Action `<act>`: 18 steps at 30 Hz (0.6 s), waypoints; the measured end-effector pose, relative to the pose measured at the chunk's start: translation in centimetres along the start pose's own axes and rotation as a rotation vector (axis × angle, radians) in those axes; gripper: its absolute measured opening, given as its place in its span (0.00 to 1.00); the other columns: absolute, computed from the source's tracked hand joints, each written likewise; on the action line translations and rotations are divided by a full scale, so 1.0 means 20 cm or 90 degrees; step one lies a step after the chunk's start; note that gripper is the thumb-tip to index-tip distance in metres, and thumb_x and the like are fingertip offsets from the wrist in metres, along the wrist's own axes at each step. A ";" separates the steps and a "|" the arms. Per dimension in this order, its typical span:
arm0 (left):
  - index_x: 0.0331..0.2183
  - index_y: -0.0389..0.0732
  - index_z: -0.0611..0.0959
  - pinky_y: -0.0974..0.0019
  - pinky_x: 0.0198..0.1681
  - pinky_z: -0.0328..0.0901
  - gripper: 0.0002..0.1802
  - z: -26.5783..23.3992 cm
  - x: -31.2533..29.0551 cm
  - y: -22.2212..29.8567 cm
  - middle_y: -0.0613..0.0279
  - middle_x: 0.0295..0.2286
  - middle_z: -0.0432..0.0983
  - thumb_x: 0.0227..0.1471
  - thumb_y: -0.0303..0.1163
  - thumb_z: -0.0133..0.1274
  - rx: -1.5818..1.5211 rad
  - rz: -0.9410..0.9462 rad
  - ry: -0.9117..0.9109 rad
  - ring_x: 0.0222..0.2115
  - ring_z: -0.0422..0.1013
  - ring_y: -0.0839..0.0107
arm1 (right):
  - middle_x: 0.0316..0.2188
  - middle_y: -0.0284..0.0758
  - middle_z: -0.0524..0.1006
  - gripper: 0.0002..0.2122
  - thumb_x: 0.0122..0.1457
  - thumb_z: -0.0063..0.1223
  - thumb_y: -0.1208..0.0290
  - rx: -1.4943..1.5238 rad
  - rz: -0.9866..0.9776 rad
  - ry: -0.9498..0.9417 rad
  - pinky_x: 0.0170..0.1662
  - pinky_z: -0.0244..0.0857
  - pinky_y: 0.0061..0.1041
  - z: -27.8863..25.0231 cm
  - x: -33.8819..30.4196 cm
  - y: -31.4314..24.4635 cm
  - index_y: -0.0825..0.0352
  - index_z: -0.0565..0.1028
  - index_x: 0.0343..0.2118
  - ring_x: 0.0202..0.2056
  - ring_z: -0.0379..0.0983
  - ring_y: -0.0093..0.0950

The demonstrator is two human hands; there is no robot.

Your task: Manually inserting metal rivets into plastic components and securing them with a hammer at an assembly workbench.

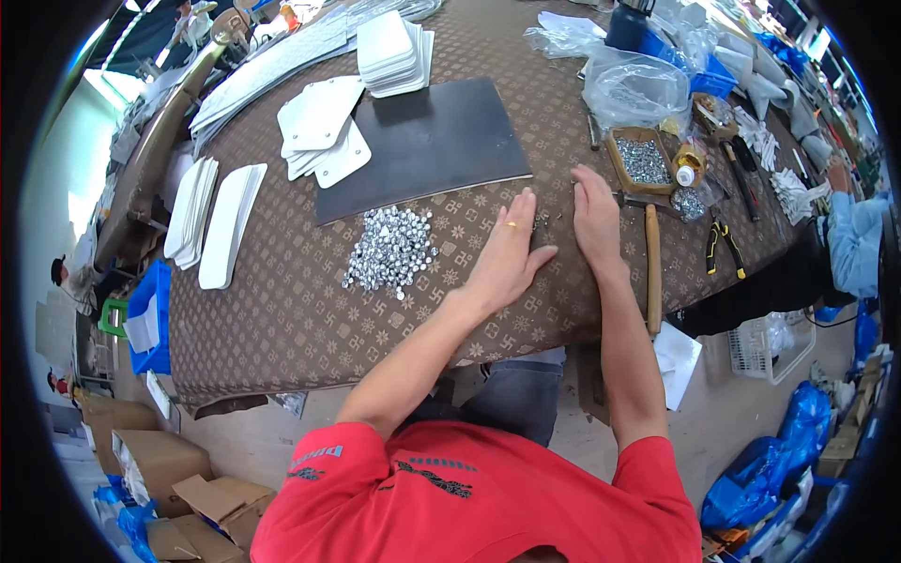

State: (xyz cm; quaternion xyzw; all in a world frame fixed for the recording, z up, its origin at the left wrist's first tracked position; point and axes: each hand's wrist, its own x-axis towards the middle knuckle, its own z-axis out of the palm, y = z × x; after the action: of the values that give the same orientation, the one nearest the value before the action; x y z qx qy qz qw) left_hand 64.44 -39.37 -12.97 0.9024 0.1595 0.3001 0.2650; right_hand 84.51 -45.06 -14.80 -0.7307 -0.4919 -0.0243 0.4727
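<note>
My left hand rests flat on the patterned brown tablecloth, fingers stretched out and thumb apart, a ring on one finger. Opposite it, my right hand stands edge-down with its fingers straight. A few small dark bits, too small to name, lie on the cloth between the two. To the left of my left hand is a pile of shiny silver metal pieces, like rivets or snap caps. A hammer with a wooden handle lies just right of my right hand. Neither hand holds anything.
A dark flat board lies beyond the pile, with white rounded panels on and beside it. At right are a cardboard box of small metal parts, a small bottle, pliers and plastic bags. Another person's arm shows far right.
</note>
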 end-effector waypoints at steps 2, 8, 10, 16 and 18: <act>0.62 0.28 0.65 0.53 0.64 0.59 0.33 -0.07 -0.11 0.14 0.36 0.60 0.64 0.65 0.40 0.52 -0.170 -0.100 0.076 0.62 0.63 0.50 | 0.56 0.49 0.74 0.15 0.67 0.49 0.71 -0.050 -0.001 0.042 0.64 0.59 0.37 0.03 0.00 0.03 0.72 0.75 0.52 0.60 0.67 0.46; 0.59 0.30 0.69 0.53 0.63 0.61 0.27 -0.03 -0.74 0.22 0.44 0.58 0.69 0.68 0.40 0.42 -1.121 -0.548 -0.265 0.60 0.66 0.57 | 0.54 0.48 0.76 0.14 0.67 0.51 0.69 -0.119 -0.069 -0.042 0.65 0.59 0.37 0.20 -0.10 -0.16 0.70 0.77 0.51 0.59 0.69 0.46; 0.58 0.32 0.71 0.52 0.64 0.60 0.28 0.08 -0.84 0.19 0.45 0.58 0.69 0.69 0.44 0.38 -1.331 -0.717 -0.325 0.60 0.66 0.56 | 0.54 0.48 0.76 0.14 0.66 0.52 0.69 -0.060 -0.060 -0.073 0.66 0.58 0.38 0.20 -0.15 -0.22 0.70 0.77 0.51 0.59 0.69 0.46; 0.59 0.34 0.70 0.53 0.65 0.58 0.33 0.36 -0.76 0.12 0.48 0.58 0.69 0.69 0.51 0.33 -1.367 -0.590 -0.183 0.61 0.65 0.57 | 0.53 0.46 0.77 0.12 0.63 0.54 0.74 -0.026 -0.102 -0.105 0.62 0.63 0.38 0.17 -0.35 -0.32 0.71 0.78 0.48 0.57 0.71 0.45; 0.61 0.35 0.68 0.54 0.65 0.58 0.35 0.38 -0.72 0.11 0.50 0.58 0.69 0.68 0.55 0.33 -1.382 -0.550 -0.148 0.61 0.64 0.58 | 0.52 0.46 0.77 0.12 0.63 0.54 0.76 -0.029 -0.088 -0.103 0.62 0.64 0.37 0.13 -0.47 -0.37 0.71 0.78 0.48 0.56 0.72 0.45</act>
State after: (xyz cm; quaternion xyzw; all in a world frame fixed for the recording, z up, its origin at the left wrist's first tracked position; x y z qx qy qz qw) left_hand 58.33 -50.55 -23.38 0.0961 0.0876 0.0796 0.9883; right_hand 73.21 -49.25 -15.99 -0.7052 -0.5769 -0.0093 0.4119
